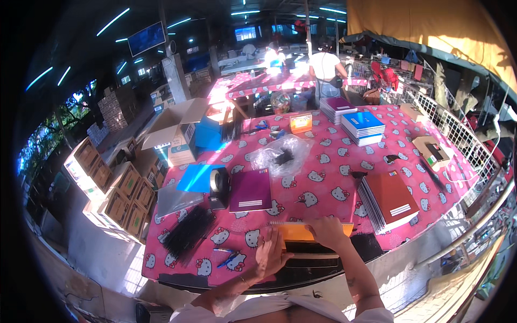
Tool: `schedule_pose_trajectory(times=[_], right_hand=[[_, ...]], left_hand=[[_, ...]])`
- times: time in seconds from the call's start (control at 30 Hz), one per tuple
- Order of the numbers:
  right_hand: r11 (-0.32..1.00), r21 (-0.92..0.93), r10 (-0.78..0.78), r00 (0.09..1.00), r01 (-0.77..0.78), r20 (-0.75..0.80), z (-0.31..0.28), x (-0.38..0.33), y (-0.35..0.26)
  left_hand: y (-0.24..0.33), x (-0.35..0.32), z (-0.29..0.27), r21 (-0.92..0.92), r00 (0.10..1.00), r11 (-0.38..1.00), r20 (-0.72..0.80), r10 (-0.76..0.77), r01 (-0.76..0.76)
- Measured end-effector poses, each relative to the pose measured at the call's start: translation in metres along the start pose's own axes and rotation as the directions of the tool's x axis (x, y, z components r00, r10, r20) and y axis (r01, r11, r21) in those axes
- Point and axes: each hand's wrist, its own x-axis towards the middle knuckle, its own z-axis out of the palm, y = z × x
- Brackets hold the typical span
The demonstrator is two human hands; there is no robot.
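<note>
An orange spiral notebook point(296, 231) lies crosswise at the near table edge, over a dark fixture with a tan strip point(312, 262). My left hand point(272, 253) grips its left end, fingers along the edge and thumb toward the middle. On its right part my right hand point(326, 232) is closed, with fingers curled over the cover. To the left are a bundle of thin black strands point(188, 234) and blue-handled pliers point(226, 261). A purple notebook point(251, 191) lies just beyond my left hand, beside a black tape-like roll point(219, 185). Right of my hands stands a stack of brown-red spiral notebooks point(389, 199).
The table has a pink patterned cover point(318, 196). Farther back lie crumpled clear plastic point(283, 156), blue notebooks point(363, 128), purple notebooks point(337, 109) and a small orange box point(301, 123). Cartons point(126, 194) stand at the left. A person point(326, 67) stands beyond the table.
</note>
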Motion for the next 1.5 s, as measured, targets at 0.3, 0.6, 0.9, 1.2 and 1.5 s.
schedule_pose_trajectory(times=[0.3,0.6,0.9,1.2,1.5], right_hand=[[0.995,0.099,-0.013,0.999,0.008,0.050,-0.005,0.003,-0.005],[0.998,0.049,0.022,0.999,-0.024,0.043,-0.011,0.005,-0.005],[0.998,0.050,0.024,0.995,-0.029,0.093,-0.007,0.008,0.001],[0.999,0.022,0.038,0.994,-0.041,0.106,-0.009,0.005,0.002],[0.546,0.827,0.273,0.962,-0.135,-0.023,-0.026,-0.064,0.069]], left_hand=[[0.005,0.007,-0.002,0.011,0.997,0.999,-0.057,-0.047,0.048],[0.004,0.025,0.002,-0.049,0.996,0.996,0.056,-0.068,0.071],[-0.012,0.070,-0.001,-0.012,0.992,0.994,-0.053,0.110,-0.111],[0.011,0.097,-0.013,-0.010,0.993,0.994,-0.036,0.112,-0.112],[0.015,0.091,-0.060,-0.154,0.978,0.969,-0.106,0.178,-0.193]])
